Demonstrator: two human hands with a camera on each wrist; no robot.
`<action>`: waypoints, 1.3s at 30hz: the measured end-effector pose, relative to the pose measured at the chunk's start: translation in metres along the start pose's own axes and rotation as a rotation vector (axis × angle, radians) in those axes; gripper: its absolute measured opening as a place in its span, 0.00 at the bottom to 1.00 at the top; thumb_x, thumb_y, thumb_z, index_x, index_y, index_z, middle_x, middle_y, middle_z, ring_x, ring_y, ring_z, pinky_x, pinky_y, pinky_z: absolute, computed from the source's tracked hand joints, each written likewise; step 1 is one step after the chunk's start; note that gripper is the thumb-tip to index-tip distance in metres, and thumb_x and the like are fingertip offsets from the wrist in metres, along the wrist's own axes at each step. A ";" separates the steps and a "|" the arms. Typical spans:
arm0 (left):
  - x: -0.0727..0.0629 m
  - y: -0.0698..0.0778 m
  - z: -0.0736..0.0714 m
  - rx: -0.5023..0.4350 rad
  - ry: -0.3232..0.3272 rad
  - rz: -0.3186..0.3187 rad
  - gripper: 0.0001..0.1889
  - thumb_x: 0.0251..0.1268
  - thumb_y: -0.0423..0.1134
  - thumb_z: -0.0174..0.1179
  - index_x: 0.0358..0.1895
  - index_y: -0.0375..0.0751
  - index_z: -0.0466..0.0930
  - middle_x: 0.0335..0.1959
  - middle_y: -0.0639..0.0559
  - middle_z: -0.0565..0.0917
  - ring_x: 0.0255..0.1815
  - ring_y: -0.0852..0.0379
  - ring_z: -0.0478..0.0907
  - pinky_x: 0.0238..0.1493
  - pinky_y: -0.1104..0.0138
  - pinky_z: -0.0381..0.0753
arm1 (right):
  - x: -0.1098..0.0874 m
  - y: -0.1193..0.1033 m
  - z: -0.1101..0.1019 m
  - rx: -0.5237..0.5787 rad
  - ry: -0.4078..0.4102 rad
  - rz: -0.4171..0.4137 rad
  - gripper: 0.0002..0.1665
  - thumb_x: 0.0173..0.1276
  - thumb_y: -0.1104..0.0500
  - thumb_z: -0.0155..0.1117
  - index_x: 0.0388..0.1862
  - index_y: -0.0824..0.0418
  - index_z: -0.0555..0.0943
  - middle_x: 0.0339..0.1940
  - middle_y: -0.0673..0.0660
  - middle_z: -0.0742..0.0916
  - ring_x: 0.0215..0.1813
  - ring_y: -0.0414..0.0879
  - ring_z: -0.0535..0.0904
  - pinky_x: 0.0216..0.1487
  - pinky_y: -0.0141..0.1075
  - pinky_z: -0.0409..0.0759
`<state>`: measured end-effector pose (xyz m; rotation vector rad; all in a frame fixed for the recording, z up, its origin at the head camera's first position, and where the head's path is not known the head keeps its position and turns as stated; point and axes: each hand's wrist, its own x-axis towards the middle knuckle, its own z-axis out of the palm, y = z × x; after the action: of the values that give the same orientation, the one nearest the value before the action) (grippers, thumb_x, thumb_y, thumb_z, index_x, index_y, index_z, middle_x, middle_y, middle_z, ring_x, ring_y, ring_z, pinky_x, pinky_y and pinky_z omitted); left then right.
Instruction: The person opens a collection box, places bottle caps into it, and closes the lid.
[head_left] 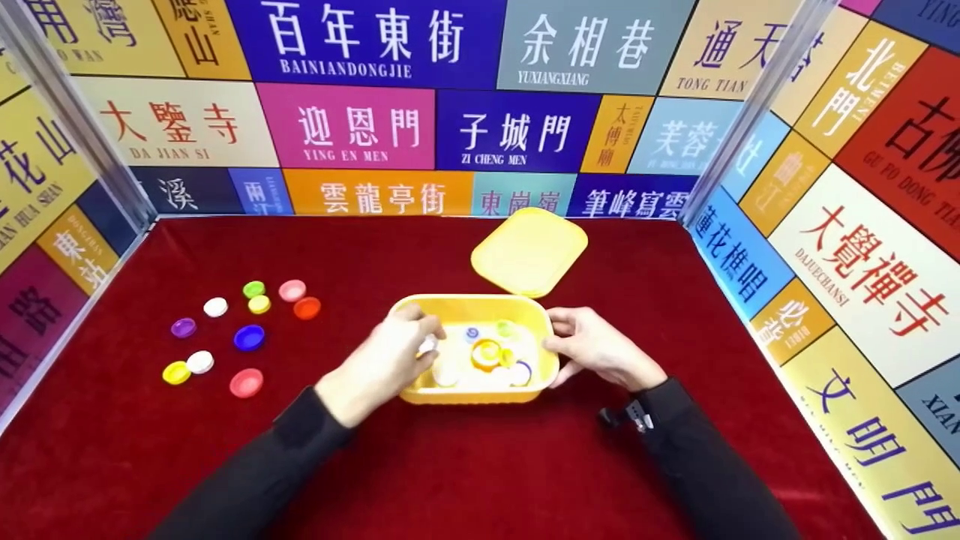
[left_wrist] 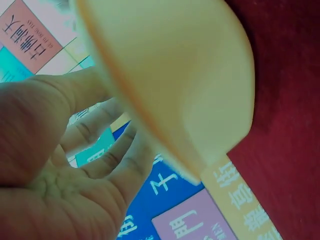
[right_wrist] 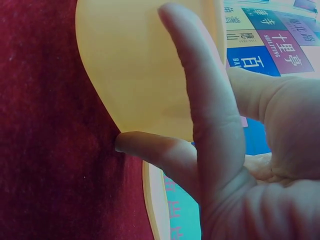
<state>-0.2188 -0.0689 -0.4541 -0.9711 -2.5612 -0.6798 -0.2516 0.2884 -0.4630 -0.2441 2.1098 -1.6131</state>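
A yellow plastic box (head_left: 472,397) with rounded corners stands on the red cloth, several coloured caps inside it, among them an orange ring-like cap (head_left: 486,355). My left hand (head_left: 386,360) reaches over the box's left rim and pinches a small white cap (head_left: 427,344), mostly covered by the fingers. In the left wrist view the box wall (left_wrist: 185,75) hides those fingertips. At the right end, my right hand (head_left: 600,346) holds the box by its rim and side. The right wrist view shows fingers (right_wrist: 212,100) against the outer wall, the thumb reaching behind the rim.
Several loose caps lie to the left, including a blue cap (head_left: 249,337), a purple cap (head_left: 183,327) and a red cap (head_left: 307,307). Behind the box lies a yellow lid (head_left: 529,252). Printed panels (head_left: 345,127) wall in the red table (head_left: 480,472) at back and sides.
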 end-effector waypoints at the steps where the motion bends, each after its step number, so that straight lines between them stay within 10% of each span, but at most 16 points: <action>1: 0.001 0.000 0.003 0.007 -0.013 0.001 0.10 0.68 0.24 0.80 0.47 0.32 0.91 0.42 0.38 0.84 0.39 0.43 0.87 0.42 0.55 0.95 | 0.000 0.000 0.000 -0.001 0.001 0.001 0.32 0.87 0.72 0.59 0.87 0.72 0.73 0.76 0.76 0.86 0.51 0.61 0.97 0.40 0.50 0.99; 12: 0.009 -0.003 0.015 -0.014 -0.096 -0.035 0.12 0.68 0.25 0.79 0.50 0.32 0.90 0.43 0.38 0.85 0.40 0.44 0.85 0.44 0.55 0.93 | 0.000 0.002 0.000 -0.014 -0.001 0.008 0.32 0.88 0.72 0.59 0.87 0.71 0.73 0.75 0.76 0.86 0.52 0.63 0.97 0.41 0.50 0.99; 39: 0.004 -0.043 -0.020 0.030 0.074 -0.106 0.08 0.76 0.30 0.75 0.54 0.37 0.92 0.50 0.39 0.88 0.48 0.43 0.88 0.53 0.52 0.96 | 0.000 0.001 -0.001 -0.009 -0.004 -0.002 0.32 0.87 0.71 0.60 0.86 0.72 0.73 0.75 0.77 0.86 0.53 0.62 0.97 0.41 0.51 0.99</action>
<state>-0.2484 -0.1059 -0.4491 -0.7905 -2.5641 -0.6902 -0.2522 0.2892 -0.4637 -0.2520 2.1153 -1.6030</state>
